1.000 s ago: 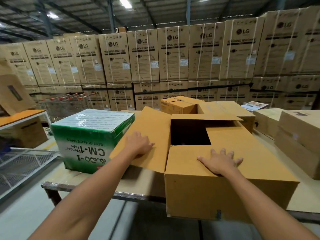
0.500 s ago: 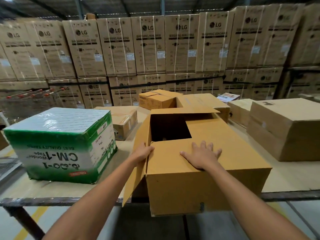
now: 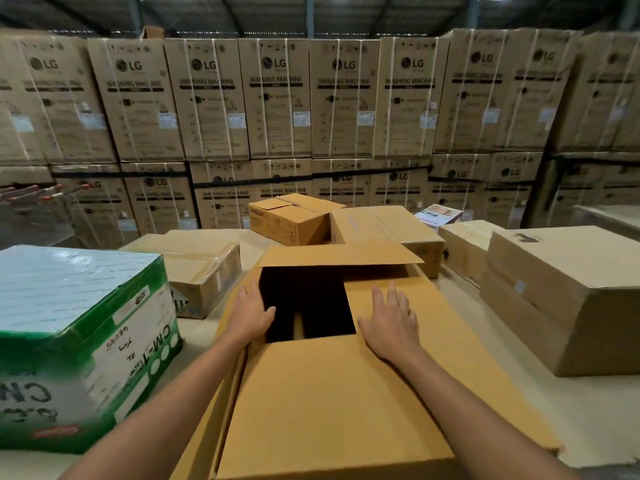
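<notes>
Left hand (image 3: 251,315), right hand (image 3: 389,320) on carton (image 3: 339,403); "CM-1" box (image 3: 79,327) beside (LG stacks (image 3: 277,98))

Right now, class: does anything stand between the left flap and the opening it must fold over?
Nothing visible does. The left hand holds the left flap at the edge of the dark opening; the right hand lies flat on the right flap, clear of the gap.

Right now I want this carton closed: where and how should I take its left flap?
Take the left flap by its free edge, coming from outside the carton on its left: it stands raised beside the opening, so a grip with fingers outside and thumb over the edge, as the left hand shows, should fold it inward.
</notes>
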`<state>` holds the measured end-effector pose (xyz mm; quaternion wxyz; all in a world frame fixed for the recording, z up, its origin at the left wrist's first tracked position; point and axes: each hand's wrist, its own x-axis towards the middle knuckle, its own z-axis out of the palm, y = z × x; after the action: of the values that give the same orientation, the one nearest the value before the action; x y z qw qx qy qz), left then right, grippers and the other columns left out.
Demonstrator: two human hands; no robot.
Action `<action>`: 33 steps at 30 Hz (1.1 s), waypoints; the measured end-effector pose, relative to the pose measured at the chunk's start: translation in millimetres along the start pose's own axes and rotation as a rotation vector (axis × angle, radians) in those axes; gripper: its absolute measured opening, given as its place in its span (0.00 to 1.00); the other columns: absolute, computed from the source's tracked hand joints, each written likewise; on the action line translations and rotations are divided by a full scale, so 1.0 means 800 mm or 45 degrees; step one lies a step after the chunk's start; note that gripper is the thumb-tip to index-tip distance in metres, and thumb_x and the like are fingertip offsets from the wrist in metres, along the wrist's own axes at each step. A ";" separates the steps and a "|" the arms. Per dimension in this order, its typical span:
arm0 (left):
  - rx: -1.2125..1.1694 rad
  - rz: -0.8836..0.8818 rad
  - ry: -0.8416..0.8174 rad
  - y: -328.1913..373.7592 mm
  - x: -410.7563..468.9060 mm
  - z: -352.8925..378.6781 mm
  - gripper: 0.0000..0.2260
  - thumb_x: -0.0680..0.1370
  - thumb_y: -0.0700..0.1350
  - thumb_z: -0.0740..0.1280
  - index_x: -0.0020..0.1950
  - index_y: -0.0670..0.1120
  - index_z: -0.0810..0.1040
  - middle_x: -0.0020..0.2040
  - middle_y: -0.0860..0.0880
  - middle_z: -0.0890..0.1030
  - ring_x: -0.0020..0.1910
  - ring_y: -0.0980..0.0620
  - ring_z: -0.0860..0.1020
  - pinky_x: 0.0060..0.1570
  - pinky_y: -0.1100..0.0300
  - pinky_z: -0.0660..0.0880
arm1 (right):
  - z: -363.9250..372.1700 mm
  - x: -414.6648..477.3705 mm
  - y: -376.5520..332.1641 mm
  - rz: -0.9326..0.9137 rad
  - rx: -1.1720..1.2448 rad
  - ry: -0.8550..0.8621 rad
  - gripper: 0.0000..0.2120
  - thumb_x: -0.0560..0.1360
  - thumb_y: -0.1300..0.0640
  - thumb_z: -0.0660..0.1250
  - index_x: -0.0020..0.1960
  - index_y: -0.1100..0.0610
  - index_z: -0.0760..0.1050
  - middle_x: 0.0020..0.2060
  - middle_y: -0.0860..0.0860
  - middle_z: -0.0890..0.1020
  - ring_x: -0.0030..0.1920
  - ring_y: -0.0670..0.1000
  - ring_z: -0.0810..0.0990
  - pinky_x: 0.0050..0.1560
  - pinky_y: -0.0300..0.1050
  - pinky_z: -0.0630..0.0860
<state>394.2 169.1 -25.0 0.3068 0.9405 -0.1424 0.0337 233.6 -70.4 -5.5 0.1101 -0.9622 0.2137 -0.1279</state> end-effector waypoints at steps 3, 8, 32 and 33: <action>0.306 0.098 0.170 0.005 0.053 0.000 0.39 0.78 0.50 0.69 0.81 0.49 0.49 0.80 0.40 0.54 0.79 0.37 0.52 0.75 0.40 0.55 | 0.002 0.065 0.008 -0.039 -0.064 0.094 0.37 0.79 0.46 0.63 0.81 0.51 0.50 0.80 0.59 0.51 0.80 0.62 0.50 0.75 0.62 0.59; 0.491 0.270 0.064 0.045 0.135 -0.018 0.25 0.76 0.44 0.67 0.74 0.50 0.70 0.72 0.46 0.72 0.72 0.45 0.68 0.72 0.43 0.65 | -0.005 0.171 0.023 -0.042 -0.217 0.102 0.36 0.77 0.54 0.67 0.80 0.49 0.53 0.80 0.58 0.52 0.80 0.62 0.49 0.74 0.72 0.49; 0.019 -0.134 -0.168 0.011 0.347 0.052 0.34 0.78 0.65 0.59 0.80 0.51 0.59 0.78 0.44 0.66 0.74 0.42 0.67 0.69 0.44 0.68 | 0.069 0.472 0.110 0.303 0.151 -0.103 0.27 0.79 0.36 0.59 0.68 0.56 0.69 0.65 0.60 0.76 0.62 0.64 0.77 0.52 0.53 0.73; 0.050 -0.139 -0.201 0.010 0.345 0.050 0.36 0.76 0.68 0.57 0.78 0.49 0.64 0.76 0.44 0.68 0.73 0.43 0.69 0.69 0.45 0.68 | 0.072 0.471 0.114 0.269 0.100 -0.120 0.26 0.79 0.36 0.58 0.63 0.56 0.73 0.61 0.58 0.79 0.59 0.62 0.78 0.48 0.51 0.72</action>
<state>655.0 71.6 -10.9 0.2774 0.9524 -0.1138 -0.0545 545.9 -307.4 -8.8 0.1705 -0.9343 0.3032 -0.0784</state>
